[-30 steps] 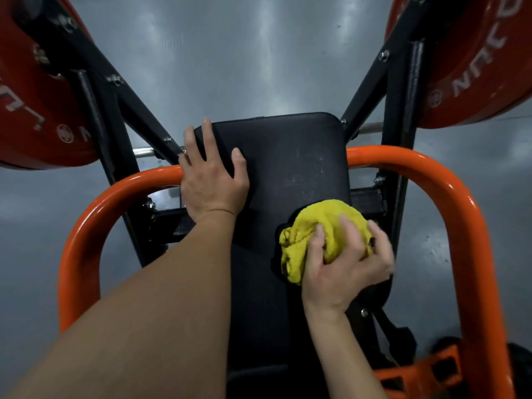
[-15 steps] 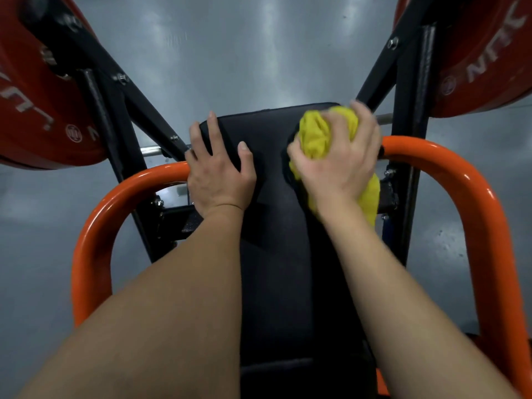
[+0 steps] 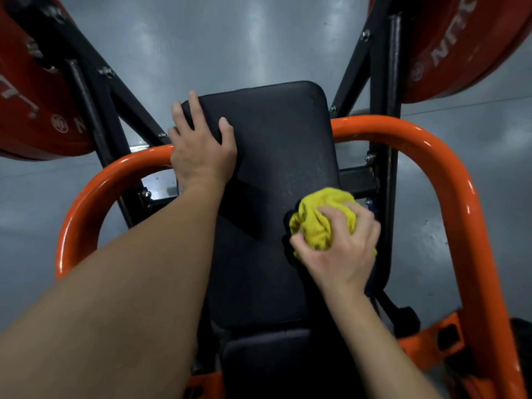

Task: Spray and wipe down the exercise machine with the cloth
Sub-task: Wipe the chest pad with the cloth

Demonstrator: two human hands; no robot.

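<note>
Cloth [image 3: 319, 217], yellow, bunched: clenched in right hand [image 3: 342, 251], drawn back along black pad [image 3: 273, 139] from far right corner to mid right edge, one wiping stroke done; left hand [image 3: 201, 148] flat, unmoved, far left corner.

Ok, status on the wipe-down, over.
Left grip flat on pad's upper left corner. Right grip holds bunched cloth against pad's right edge. Nothing blocking the pad.

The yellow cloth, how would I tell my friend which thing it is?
Find the long black pad inside the curved orange bar. On the pad's right edge, the right hand grips the cloth, scrunched into a ball. It is the only yellow thing among black, orange and red parts.
</note>
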